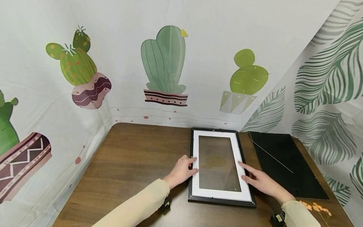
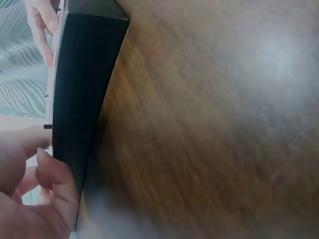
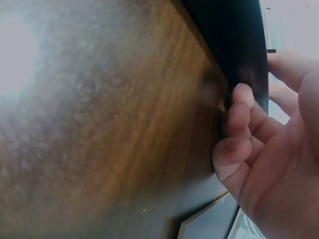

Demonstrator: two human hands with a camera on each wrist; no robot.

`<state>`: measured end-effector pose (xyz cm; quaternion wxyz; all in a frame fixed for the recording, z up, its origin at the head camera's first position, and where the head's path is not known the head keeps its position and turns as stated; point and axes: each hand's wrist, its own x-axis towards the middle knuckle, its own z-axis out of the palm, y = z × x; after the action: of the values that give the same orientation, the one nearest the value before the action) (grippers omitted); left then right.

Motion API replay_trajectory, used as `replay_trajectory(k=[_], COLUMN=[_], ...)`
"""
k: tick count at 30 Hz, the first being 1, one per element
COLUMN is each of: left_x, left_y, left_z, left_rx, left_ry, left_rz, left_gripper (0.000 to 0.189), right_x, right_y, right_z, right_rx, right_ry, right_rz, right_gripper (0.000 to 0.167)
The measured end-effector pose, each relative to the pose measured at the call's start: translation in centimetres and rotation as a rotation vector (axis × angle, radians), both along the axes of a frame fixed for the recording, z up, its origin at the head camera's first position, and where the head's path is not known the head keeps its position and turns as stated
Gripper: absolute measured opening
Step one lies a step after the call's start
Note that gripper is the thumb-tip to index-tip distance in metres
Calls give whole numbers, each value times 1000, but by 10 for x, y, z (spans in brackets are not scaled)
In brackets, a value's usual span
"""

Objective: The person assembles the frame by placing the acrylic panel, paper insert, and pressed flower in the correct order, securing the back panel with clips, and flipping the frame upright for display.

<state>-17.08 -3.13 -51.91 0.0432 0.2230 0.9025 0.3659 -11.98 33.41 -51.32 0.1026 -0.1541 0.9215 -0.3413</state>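
A black picture frame (image 1: 222,203) lies on the wooden table with a white mat (image 1: 214,193) inside it. Through the mat's window, a clear pane (image 1: 218,164) shows the brown tabletop and a faint cactus reflection. My left hand (image 1: 181,171) grips the frame's left side, thumb and index finger on the mat's edge. In the left wrist view, other fingers (image 2: 57,181) curl against the outer side. My right hand (image 1: 262,181) holds the opposite side likewise, with curled fingers (image 3: 238,119) along the outer wall in the right wrist view. Small dark tabs stick out over the mat.
To the right lies a black backing board (image 1: 300,179) with a thin pale strip (image 1: 273,157) across it. Orange dried flowers (image 1: 316,207) lie near the front right edge. Bare wooden tabletop (image 1: 136,157) extends left. A cactus-print cloth (image 1: 124,63) hangs behind.
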Motion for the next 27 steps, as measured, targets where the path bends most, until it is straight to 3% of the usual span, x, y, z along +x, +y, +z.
replay_trajectory(k=[14,27], left_x=[1,5], left_y=[-7,-8], left_z=[0,5], left_rx=[36,-57], left_ry=[-57,-124], left_rz=[-40,13], left_gripper=[55,60], right_x=[-2,0], right_y=[1,-2], right_z=[1,5], right_rx=[-30,57], right_ry=[-18,-52], right_rz=[-17,-31], right_gripper=[55,62])
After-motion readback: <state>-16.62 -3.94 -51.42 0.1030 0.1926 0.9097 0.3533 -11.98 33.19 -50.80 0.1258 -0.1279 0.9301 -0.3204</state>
